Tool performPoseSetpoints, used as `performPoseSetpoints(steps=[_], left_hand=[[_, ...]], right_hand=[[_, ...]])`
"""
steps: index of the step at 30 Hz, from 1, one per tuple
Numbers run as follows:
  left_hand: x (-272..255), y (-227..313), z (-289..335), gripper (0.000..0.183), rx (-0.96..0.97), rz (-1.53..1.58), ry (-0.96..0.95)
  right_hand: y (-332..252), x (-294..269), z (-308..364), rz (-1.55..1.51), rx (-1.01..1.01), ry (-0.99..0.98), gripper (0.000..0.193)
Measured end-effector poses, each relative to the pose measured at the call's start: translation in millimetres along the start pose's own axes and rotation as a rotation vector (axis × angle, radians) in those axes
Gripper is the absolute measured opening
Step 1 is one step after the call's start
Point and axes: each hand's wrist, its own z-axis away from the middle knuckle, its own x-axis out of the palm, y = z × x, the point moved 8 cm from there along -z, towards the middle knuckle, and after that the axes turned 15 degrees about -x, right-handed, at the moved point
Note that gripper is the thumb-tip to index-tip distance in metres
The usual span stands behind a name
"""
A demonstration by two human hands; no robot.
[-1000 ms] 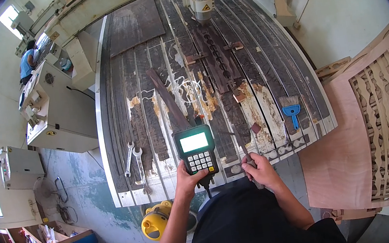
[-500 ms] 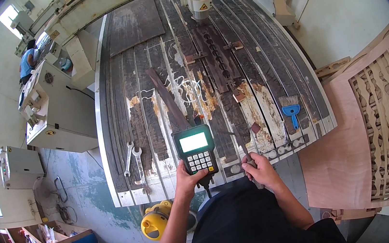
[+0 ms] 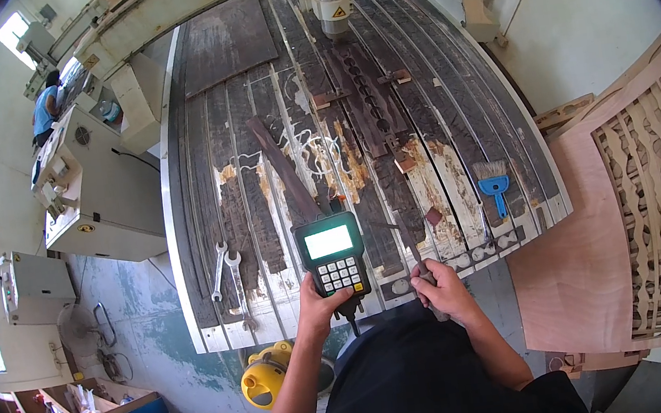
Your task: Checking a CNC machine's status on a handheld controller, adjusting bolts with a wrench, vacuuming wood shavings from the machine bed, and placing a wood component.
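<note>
My left hand (image 3: 319,304) holds a black handheld controller (image 3: 331,254) with a lit green screen and a keypad, its thumb resting by the keys. My right hand (image 3: 441,290) is closed on the handle of a slim dark tool (image 3: 414,251) that reaches onto the front edge of the machine bed (image 3: 195,248). Far across the bed the silver spindle (image 3: 333,6) hangs from the gantry over a long dark carved wooden strip (image 3: 367,103), held by small wooden clamps.
Two wrenches (image 3: 227,270) lie at the bed's front left, a blue brush (image 3: 494,182) at its front right. Carved wavy plywood panels (image 3: 659,191) lean on the right. A grey control cabinet (image 3: 90,195) stands left; another person (image 3: 46,109) works far behind it. A yellow vacuum (image 3: 265,375) sits on the floor.
The spindle has moved farther away along the bed, toward the gantry's far end. My hands, the controller and the slim tool stay where they were.
</note>
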Motion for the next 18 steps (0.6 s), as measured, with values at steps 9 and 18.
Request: performPoseSetpoints(steps=[9, 18], left_hand=[[-2.2, -1.3, -1.5, 0.049, 0.008, 0.003, 0.006], [-1.9, -1.9, -1.6, 0.05, 0.009, 0.016, -0.001]], right_hand=[[-3.1, 0.0, -0.8, -0.005, -0.005, -0.002, 0.011], [-4.0, 0.6, -1.1, 0.01, -0.009, -0.009, 0.011]])
